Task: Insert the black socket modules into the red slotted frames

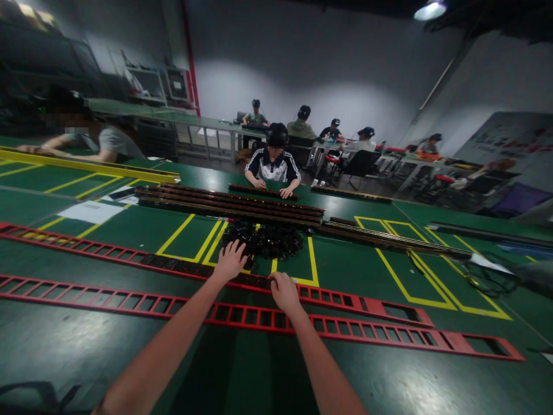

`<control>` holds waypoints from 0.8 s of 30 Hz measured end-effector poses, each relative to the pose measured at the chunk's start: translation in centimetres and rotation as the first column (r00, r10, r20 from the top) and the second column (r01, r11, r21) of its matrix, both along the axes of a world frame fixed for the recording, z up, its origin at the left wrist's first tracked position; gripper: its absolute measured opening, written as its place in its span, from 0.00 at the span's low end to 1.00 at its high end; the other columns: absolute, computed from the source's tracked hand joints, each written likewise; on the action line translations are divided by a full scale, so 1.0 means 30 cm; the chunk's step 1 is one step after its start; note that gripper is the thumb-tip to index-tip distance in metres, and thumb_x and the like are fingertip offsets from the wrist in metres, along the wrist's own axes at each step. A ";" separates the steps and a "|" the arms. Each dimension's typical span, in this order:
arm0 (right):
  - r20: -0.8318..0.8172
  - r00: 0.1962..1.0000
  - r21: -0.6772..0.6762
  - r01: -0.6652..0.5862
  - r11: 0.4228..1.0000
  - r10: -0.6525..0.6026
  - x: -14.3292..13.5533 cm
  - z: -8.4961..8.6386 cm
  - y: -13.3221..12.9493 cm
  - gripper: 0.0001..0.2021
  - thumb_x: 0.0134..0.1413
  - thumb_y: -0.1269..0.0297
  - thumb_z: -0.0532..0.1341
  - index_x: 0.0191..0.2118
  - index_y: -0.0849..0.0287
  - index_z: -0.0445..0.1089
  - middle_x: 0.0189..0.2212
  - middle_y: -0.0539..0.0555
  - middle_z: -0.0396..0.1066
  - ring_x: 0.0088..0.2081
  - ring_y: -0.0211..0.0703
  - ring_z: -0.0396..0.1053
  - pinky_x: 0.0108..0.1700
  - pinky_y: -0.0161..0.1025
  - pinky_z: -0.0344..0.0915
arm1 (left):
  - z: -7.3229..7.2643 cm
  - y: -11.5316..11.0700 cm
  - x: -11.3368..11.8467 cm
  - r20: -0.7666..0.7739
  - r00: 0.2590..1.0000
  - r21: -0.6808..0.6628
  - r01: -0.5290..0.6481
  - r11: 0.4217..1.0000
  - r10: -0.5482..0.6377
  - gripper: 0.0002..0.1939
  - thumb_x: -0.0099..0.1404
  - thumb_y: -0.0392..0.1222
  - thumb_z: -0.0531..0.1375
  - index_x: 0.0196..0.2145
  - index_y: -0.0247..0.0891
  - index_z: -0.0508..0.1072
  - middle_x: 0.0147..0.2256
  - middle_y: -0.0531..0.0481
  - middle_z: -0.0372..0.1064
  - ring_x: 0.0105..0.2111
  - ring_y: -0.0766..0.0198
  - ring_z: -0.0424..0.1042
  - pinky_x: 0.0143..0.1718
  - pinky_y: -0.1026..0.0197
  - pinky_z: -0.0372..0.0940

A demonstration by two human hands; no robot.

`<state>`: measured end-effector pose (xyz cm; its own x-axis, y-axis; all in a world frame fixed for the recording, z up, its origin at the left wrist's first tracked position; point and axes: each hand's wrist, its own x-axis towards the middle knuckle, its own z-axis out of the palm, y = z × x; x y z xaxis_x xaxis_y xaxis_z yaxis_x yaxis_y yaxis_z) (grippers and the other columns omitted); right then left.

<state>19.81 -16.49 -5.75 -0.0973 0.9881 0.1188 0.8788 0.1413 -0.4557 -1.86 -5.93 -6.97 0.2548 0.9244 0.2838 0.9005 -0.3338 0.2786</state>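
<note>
My left hand [232, 262] reaches over the near left side of a pile of small black parts [279, 242], its fingers spread at the edge of the pile. My right hand [285, 291] is at the farther red slotted strip [328, 297], with fingers curled down on it. What lies under those fingertips is hidden. Black pieces [173, 265] fill a run of the strip's slots, left of and between my hands. Closer to me, a second red slotted strip [371, 331] lies under my forearms, and its slots show the green table through them.
Long dark strips [228, 203] lie stacked beyond the pile, with more thin strips [401, 237] to the right. A yellow rail [86, 165], white paper [91, 211] and cables [488, 279] lie on the green table [142, 357]. A co-worker [274, 161] sits opposite; another [95, 129] sits left.
</note>
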 end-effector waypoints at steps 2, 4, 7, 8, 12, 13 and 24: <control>-0.001 1.000 0.001 0.000 1.000 0.000 0.000 -0.001 0.002 0.12 0.63 0.71 0.52 0.43 0.53 0.70 0.41 0.52 0.73 0.46 0.43 0.67 0.47 0.38 0.58 | -0.013 0.010 -0.012 0.011 0.999 -0.041 0.041 0.998 -0.040 0.25 0.71 0.46 0.52 0.63 0.38 0.62 0.65 0.38 0.53 0.65 0.43 0.51 0.59 0.40 0.58; 0.003 1.000 -0.003 0.006 1.000 -0.006 -0.001 -0.002 0.004 0.11 0.63 0.71 0.52 0.43 0.53 0.71 0.41 0.52 0.73 0.46 0.43 0.67 0.47 0.38 0.57 | -0.019 0.006 -0.016 0.030 0.996 -0.018 0.086 0.996 -0.085 0.23 0.71 0.44 0.52 0.62 0.39 0.64 0.63 0.40 0.57 0.62 0.47 0.55 0.58 0.46 0.61; 0.009 1.000 -0.013 0.010 1.000 -0.010 -0.002 0.002 0.006 0.11 0.63 0.70 0.52 0.43 0.53 0.70 0.41 0.52 0.73 0.46 0.43 0.67 0.47 0.38 0.57 | -0.018 -0.003 -0.020 0.042 0.992 0.002 0.118 0.993 -0.118 0.20 0.71 0.43 0.53 0.58 0.41 0.68 0.56 0.42 0.64 0.55 0.52 0.62 0.56 0.51 0.63; 0.010 1.000 -0.017 0.008 1.000 -0.008 -0.002 0.003 0.006 0.11 0.63 0.70 0.52 0.43 0.54 0.70 0.41 0.52 0.73 0.46 0.43 0.67 0.47 0.38 0.57 | -0.018 -0.004 -0.021 0.044 0.992 0.001 0.117 0.993 -0.117 0.19 0.70 0.43 0.53 0.57 0.41 0.68 0.53 0.43 0.65 0.53 0.53 0.64 0.54 0.51 0.64; 0.008 1.000 -0.018 0.004 1.000 -0.004 -0.002 0.009 0.002 0.11 0.63 0.70 0.52 0.43 0.54 0.70 0.40 0.52 0.73 0.45 0.43 0.68 0.46 0.38 0.58 | -0.028 0.001 -0.028 0.087 0.991 0.002 0.102 0.995 -0.102 0.19 0.69 0.44 0.56 0.57 0.42 0.69 0.46 0.45 0.65 0.47 0.55 0.67 0.47 0.55 0.68; 0.006 1.000 -0.014 0.005 1.000 -0.005 -0.002 0.009 0.001 0.11 0.63 0.70 0.52 0.43 0.54 0.70 0.40 0.52 0.73 0.45 0.43 0.68 0.46 0.38 0.58 | -0.031 0.003 -0.030 0.103 0.990 0.004 0.096 0.995 -0.096 0.19 0.68 0.44 0.57 0.55 0.42 0.70 0.45 0.45 0.64 0.46 0.55 0.68 0.45 0.56 0.68; -0.001 1.000 0.014 0.019 1.000 -0.019 -0.003 -0.007 0.006 0.10 0.62 0.70 0.53 0.42 0.52 0.71 0.40 0.51 0.73 0.45 0.42 0.68 0.45 0.37 0.58 | 0.004 -0.010 0.023 0.257 0.965 0.097 0.019 0.995 -0.044 0.12 0.65 0.32 0.54 0.45 0.39 0.71 0.49 0.44 0.67 0.48 0.56 0.68 0.51 0.52 0.67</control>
